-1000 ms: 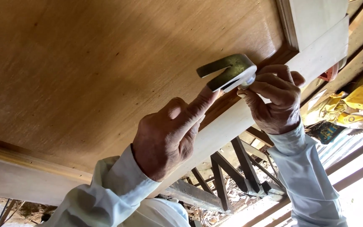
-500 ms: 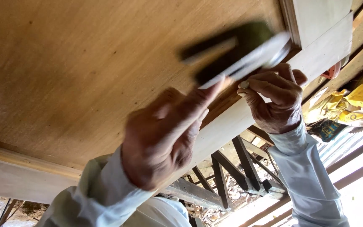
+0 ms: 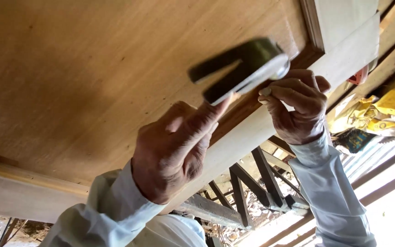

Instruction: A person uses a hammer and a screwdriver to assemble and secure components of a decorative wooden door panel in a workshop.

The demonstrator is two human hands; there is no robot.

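Note:
My left hand (image 3: pixel 172 153) grips a hammer, thumb stretched along the handle. The dark metal hammer head (image 3: pixel 241 68) is blurred by motion and sits just over the brown wooden panel (image 3: pixel 83 77), close to the dark moulding strip (image 3: pixel 309 50). My right hand (image 3: pixel 298 107) is beside the hammer head, its fingertips pinched together against the pale wooden rail (image 3: pixel 238 142). What they pinch is too small to make out. Both arms wear pale long sleeves.
A pale frame piece (image 3: pixel 344 27) borders the panel at upper right. Dark wooden trestle legs (image 3: pixel 252 183) stand below the rail. Yellow cloth or bags (image 3: pixel 380 110) lie at the right, beside slatted boards (image 3: pixel 380 174).
The hammer head has lifted off the panel and turned blurry with motion. My left hand has drawn back toward the camera. The right hand has stayed pinched at the rail.

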